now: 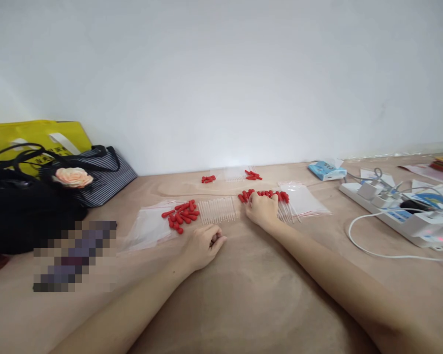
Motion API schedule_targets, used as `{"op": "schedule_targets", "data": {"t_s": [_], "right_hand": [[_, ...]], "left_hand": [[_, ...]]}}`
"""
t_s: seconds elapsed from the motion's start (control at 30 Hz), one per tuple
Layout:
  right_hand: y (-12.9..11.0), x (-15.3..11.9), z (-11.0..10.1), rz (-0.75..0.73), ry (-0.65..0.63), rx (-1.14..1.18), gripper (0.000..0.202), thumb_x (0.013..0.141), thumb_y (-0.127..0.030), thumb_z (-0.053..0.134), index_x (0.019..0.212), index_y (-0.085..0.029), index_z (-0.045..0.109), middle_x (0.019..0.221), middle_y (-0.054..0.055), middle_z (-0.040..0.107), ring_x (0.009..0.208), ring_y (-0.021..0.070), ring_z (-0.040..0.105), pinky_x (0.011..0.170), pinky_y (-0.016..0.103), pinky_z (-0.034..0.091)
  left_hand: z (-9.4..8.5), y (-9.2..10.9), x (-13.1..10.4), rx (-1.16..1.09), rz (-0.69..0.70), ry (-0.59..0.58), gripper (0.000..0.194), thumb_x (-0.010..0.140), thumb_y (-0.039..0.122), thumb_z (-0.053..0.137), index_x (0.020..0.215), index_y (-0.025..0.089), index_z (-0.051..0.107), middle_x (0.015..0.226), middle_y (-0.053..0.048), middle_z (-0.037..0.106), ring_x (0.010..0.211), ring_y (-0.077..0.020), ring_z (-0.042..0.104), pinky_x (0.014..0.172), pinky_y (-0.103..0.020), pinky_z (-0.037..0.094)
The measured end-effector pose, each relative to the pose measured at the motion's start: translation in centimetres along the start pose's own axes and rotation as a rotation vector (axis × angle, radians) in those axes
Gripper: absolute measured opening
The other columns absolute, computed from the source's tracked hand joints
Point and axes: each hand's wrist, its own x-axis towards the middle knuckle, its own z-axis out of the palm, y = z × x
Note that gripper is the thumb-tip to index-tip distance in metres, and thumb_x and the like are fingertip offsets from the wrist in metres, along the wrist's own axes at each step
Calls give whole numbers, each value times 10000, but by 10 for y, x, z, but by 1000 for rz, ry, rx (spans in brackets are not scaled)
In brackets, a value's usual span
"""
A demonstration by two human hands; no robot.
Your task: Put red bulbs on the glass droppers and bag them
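Red pieces [284, 196] beside right fingers [257, 198].

**Background, left to right**

Far left: yellow bag [72, 132] behind striped bag [109, 182], peach flower [73, 177] against the stripes, black fabric item [25, 216] nearer. Pixelated object [75, 257] in front. Right: blue packet [325, 171] near wall [221, 83], white power strip [393, 220] with adapters [428, 223] plugged in, white cable [391, 256] looped in front.

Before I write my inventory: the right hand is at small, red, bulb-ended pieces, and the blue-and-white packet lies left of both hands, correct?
Not quite: the head view shows the packet to the right of both left hand and right hand. The right hand is at red pieces.
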Motion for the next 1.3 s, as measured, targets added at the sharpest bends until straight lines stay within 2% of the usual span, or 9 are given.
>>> {"op": "schedule_targets", "data": {"t_s": [0.27,0.5,0.7,0.77,0.83,0.93,1.07,1.17,1.3], "right_hand": [[-1,-1,5,-13,-70,54,290,827,-315,359,897,-153,589,774,98,660,784,223,584,766,377,185],[-9,-6,-3,-110,7,70,267,815,-300,373,822,-173,608,842,89,663,790,215,575,764,380,194],[-31,7,-1,-98,-113,16,247,771,-269,425,801,-141,634,817,126,660,773,229,585,771,392,215],[-36,13,1,-74,-149,2,225,752,-232,447,799,-131,643,815,139,658,765,234,589,772,399,222],[-40,17,2,-59,-184,-11,213,743,-205,463,813,-133,651,815,148,656,772,242,592,773,407,227],[-44,21,4,-59,-223,-25,204,745,-189,478,825,-142,659,807,158,656,791,255,593,777,420,232],[-46,21,1,-89,-247,-29,194,742,-160,477,787,-134,664,789,151,659,761,252,598,761,420,256],[-40,12,-11,-147,-224,-20,230,787,-164,428,802,-103,648,799,164,652,744,247,595,748,411,276],[-17,-14,-28,-371,-176,30,223,835,-250,433,881,-112,602,902,141,631,883,231,549,742,336,307]], "left_hand": [[2,-1,0,3,1,-14,147,793,248,467,669,169,481,609,16,512,548,-113,471,520,-220,348],[2,-3,0,15,1,-18,156,800,257,461,676,165,483,613,14,509,555,-112,468,524,-221,347],[4,-1,-1,24,24,-3,152,793,255,473,673,166,496,612,9,529,555,-116,482,525,-226,349],[1,-3,1,71,37,58,181,796,270,475,648,169,501,599,7,539,565,-122,492,559,-243,357],[-7,-10,6,188,-12,175,230,791,305,489,603,174,500,574,1,543,593,-144,504,613,-275,361],[-27,-29,14,371,-214,302,220,760,344,527,610,184,526,642,-26,579,700,-197,532,673,-317,367],[-52,-65,18,374,-421,233,168,770,304,495,827,187,602,905,-69,606,879,-238,533,747,-341,389],[-62,-85,18,317,-391,170,215,787,279,459,895,185,618,947,-70,597,927,-226,528,817,-333,385],[-67,-91,26,324,-363,54,260,794,334,449,922,192,625,987,-61,611,970,-214,531,854,-308,385]]}}
